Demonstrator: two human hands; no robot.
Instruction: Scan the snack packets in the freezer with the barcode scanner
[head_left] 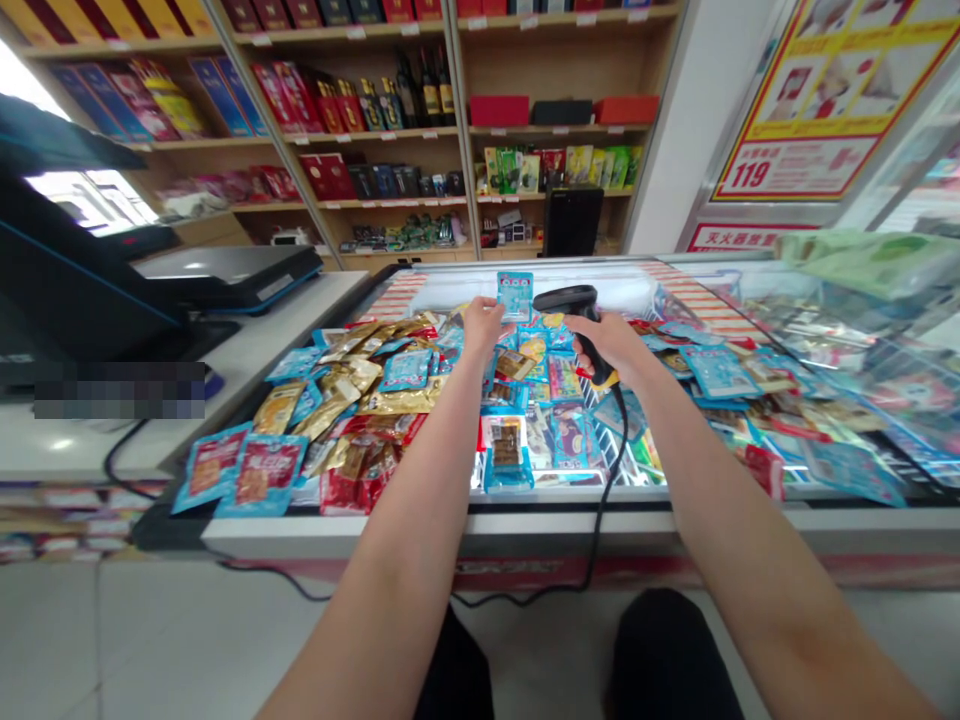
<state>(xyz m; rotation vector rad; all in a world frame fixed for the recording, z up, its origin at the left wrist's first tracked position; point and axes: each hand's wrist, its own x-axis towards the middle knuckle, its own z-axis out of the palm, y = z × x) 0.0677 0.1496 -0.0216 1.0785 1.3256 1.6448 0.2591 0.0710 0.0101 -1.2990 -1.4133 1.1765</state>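
Pinched in my left hand (484, 325) is a small light-blue snack packet (515, 296), held upright over the freezer case. My right hand (611, 345) wraps round the handle of a black barcode scanner (568, 299), whose head points left toward the packet with a small gap between them. From the scanner's grip a black cable (619, 450) hangs down past the front of the case. Below both hands lie many snack packets in blue, gold and red, among them a blue packet with a clear window (508, 450).
A counter (300, 310) on the left carries a flat scale (232, 275) and a dark checkout terminal (67, 290). Heaped gold packets (352, 365) cover the case's left part. Its front edge (555, 520) runs before my knees. Stocked shelves (390, 135) stand behind; a green bag (862, 262) lies at right.
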